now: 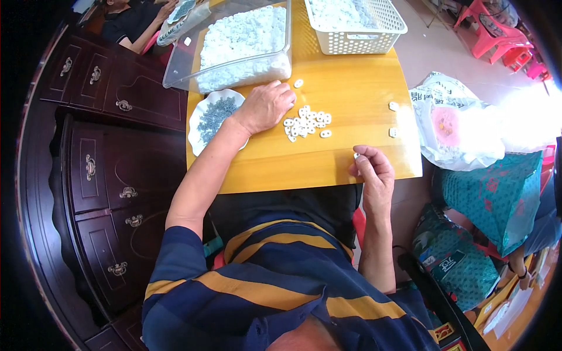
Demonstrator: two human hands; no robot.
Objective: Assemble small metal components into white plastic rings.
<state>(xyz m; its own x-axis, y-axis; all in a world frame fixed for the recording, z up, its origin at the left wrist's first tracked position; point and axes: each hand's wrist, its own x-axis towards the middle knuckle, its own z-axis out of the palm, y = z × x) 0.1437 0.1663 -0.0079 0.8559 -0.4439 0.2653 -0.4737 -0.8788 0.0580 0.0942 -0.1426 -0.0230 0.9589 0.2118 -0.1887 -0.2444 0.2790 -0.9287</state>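
Note:
My left hand [264,109] rests on the table between a scalloped white plate [194,126] and a loose pile of small white oval pieces with holes [304,124]. Its fingers curl downward, and whatever they hold is hidden. Heaped in the plate are small dark grey pieces [216,117], too fine to name. Over the table's front right part, my right hand [374,167] pinches a small white piece [356,155] between thumb and fingers. Single white oval pieces lie apart: one [298,83] beyond my left hand, two near the right edge [393,106].
A clear plastic tub [181,76] full of white pieces stands at the back left of the yellow table [363,88]. Behind right is a white perforated basket [351,45]. Dark wooden drawers [129,158] line the left; bags [492,193] crowd the right. Another person [132,26] sits far left.

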